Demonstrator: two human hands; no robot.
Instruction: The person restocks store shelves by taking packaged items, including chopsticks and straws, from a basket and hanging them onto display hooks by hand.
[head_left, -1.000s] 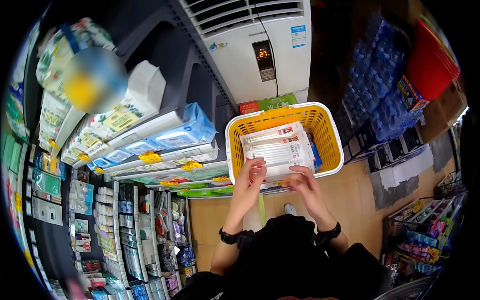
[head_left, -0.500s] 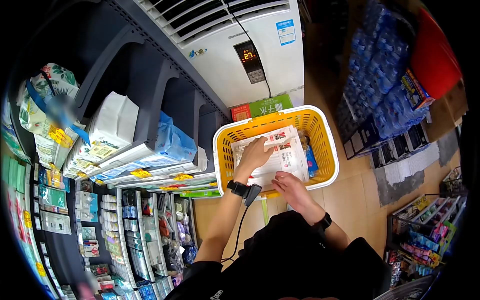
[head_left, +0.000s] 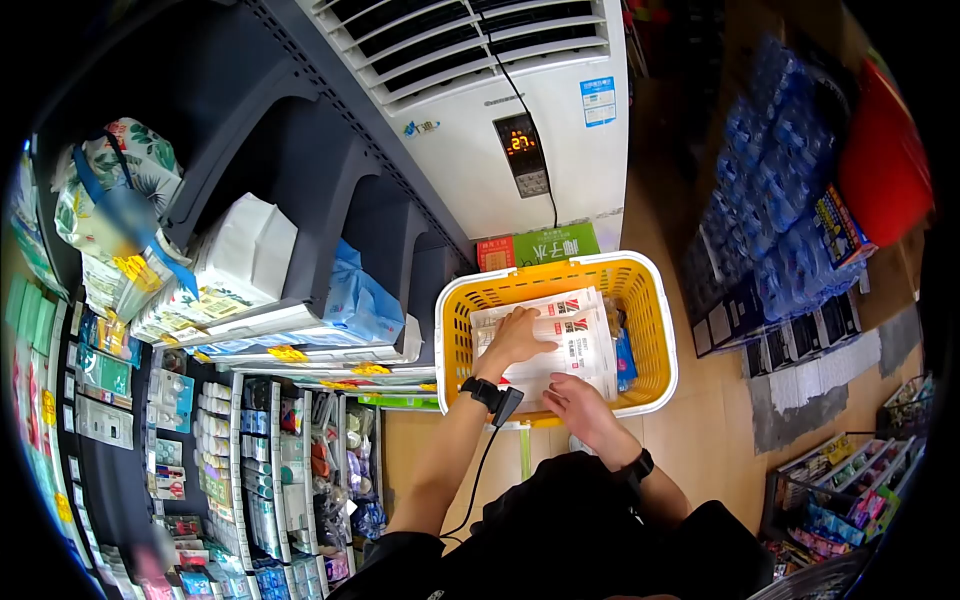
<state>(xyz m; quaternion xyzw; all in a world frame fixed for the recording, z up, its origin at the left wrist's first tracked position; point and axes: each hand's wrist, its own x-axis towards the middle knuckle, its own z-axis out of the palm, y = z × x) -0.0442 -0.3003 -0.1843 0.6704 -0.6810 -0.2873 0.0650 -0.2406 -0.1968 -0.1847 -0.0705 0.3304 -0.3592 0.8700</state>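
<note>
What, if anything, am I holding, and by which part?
Cannot tell: the left hand lies over the straw packs, the right hand at their near edge.

A shop, shown by stocked shelves (head_left: 338, 150) and hanging packets (head_left: 172, 400).

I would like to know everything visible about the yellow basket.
The yellow basket has slotted, plastic-looking walls and a white rim. It is upright and open, before the white air conditioner; its support is hidden. White printed packs and a blue item lie inside. The left hand is over the packs, the right hand at the basket's near rim; contact there is unclear.
</note>
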